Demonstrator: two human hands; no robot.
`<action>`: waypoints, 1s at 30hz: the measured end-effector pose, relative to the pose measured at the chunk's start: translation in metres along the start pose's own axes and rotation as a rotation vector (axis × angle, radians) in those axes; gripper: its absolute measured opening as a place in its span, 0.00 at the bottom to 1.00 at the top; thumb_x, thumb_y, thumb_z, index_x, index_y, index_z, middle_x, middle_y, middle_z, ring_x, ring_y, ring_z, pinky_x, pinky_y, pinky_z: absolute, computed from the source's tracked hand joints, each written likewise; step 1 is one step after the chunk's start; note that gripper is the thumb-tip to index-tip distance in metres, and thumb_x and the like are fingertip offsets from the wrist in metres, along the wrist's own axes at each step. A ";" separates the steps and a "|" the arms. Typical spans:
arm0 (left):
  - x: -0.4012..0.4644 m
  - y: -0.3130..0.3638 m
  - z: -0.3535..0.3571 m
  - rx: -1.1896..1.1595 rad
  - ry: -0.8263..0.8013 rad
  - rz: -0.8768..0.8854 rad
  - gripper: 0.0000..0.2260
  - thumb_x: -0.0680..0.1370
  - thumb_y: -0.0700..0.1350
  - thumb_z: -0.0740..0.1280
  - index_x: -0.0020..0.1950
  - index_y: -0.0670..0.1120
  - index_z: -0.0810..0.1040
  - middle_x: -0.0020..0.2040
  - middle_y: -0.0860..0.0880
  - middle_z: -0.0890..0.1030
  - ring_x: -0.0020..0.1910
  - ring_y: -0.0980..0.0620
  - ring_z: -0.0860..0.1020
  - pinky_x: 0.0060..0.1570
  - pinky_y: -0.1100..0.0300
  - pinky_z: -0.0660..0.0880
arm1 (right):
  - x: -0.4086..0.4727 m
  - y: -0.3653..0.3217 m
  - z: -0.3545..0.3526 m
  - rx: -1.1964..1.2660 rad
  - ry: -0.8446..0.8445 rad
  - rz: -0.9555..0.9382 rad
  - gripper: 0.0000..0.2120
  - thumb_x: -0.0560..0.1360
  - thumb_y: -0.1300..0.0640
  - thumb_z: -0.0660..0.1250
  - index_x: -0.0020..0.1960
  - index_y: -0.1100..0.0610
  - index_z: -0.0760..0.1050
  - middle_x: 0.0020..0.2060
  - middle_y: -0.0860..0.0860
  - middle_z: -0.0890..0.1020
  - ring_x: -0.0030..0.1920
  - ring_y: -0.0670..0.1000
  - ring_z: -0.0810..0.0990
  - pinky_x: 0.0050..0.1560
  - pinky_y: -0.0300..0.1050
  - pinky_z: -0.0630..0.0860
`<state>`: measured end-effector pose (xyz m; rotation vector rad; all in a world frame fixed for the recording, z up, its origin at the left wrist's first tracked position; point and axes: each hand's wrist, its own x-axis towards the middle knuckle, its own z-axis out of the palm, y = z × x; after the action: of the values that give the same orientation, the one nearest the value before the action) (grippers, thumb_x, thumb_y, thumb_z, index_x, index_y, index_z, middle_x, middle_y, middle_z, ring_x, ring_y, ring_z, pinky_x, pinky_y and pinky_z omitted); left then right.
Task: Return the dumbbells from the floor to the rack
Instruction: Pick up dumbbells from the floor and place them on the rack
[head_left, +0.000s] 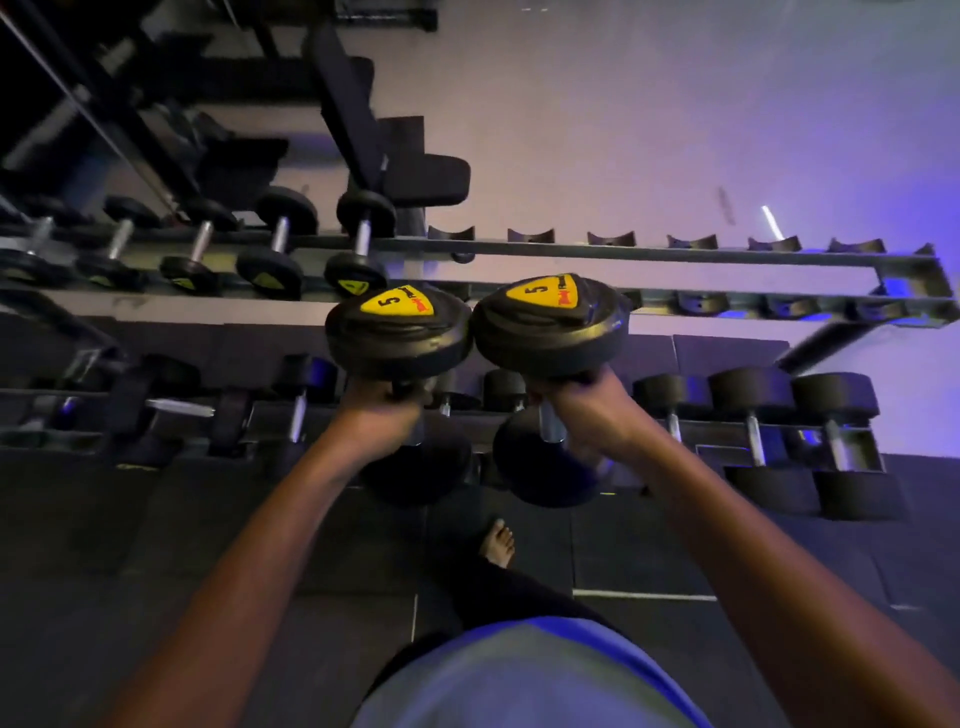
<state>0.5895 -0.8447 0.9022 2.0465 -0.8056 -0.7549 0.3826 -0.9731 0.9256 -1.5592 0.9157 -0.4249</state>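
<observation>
I hold two black dumbbells upright in front of the rack, each with a yellow label marked 5 on its top end. My left hand (382, 410) grips the handle of the left dumbbell (397, 332). My right hand (584, 415) grips the handle of the right dumbbell (553, 325). Their top heads almost touch. Both sit level with the front rail of the rack's upper tier (649, 255), just right of the last dumbbell resting there (361, 244). Several saddles to the right on that tier hold nothing.
The upper tier's left part carries several small dumbbells (275, 244). The lower tier holds larger dumbbells (831, 441). A black bench (415, 176) stands behind the rack. My bare foot (497, 543) is on the dark rubber floor mats (156, 545).
</observation>
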 end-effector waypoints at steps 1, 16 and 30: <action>0.015 0.001 -0.004 -0.023 0.014 -0.010 0.22 0.72 0.53 0.74 0.62 0.42 0.83 0.60 0.45 0.84 0.62 0.47 0.81 0.64 0.55 0.75 | 0.018 -0.005 0.001 0.014 -0.026 0.001 0.12 0.82 0.65 0.69 0.42 0.53 0.78 0.31 0.43 0.80 0.31 0.35 0.76 0.36 0.28 0.72; 0.295 0.001 0.021 -0.018 -0.091 -0.262 0.08 0.76 0.42 0.69 0.53 0.44 0.84 0.52 0.44 0.86 0.55 0.44 0.83 0.55 0.51 0.77 | 0.298 0.006 0.010 0.268 0.159 0.279 0.11 0.78 0.66 0.72 0.42 0.55 0.75 0.25 0.48 0.75 0.27 0.48 0.72 0.32 0.44 0.69; 0.557 -0.015 0.100 0.027 -0.237 -0.415 0.06 0.82 0.45 0.64 0.46 0.46 0.77 0.44 0.44 0.82 0.35 0.50 0.81 0.40 0.58 0.78 | 0.542 0.091 -0.042 0.075 0.165 0.514 0.04 0.81 0.60 0.67 0.48 0.57 0.72 0.32 0.53 0.70 0.28 0.50 0.69 0.30 0.43 0.70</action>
<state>0.8655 -1.3010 0.7116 2.2039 -0.5192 -1.2398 0.6606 -1.4054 0.7250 -1.1750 1.3656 -0.2160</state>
